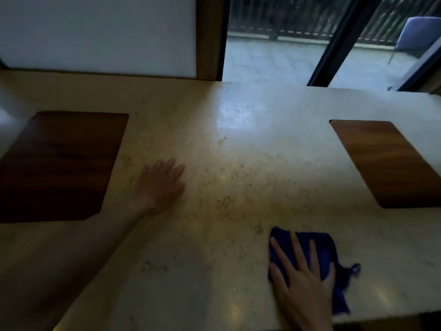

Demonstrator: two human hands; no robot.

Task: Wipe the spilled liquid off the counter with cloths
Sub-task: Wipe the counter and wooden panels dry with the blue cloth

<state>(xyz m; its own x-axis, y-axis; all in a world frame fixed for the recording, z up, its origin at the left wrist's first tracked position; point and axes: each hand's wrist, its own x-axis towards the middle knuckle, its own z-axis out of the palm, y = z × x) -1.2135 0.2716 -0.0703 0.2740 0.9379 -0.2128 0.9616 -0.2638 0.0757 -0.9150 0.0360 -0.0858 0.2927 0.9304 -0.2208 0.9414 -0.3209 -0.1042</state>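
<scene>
A blue cloth [327, 249] lies flat on the pale marble counter [238, 187] near its front edge, right of centre. My right hand [300, 273] presses down on the cloth with spread, straight fingers. My left hand [162, 185] rests flat on the bare counter to the left, palm down, holding nothing. Small wet patches and droplets [223, 139] glisten on the counter farther back, in the middle, well beyond both hands.
A dark wooden panel [59, 163] is set into the counter at the left and a lighter wooden one [386, 163] at the right. Behind the counter stand a white wall panel [95, 32] and glass doors [274, 44] onto a terrace.
</scene>
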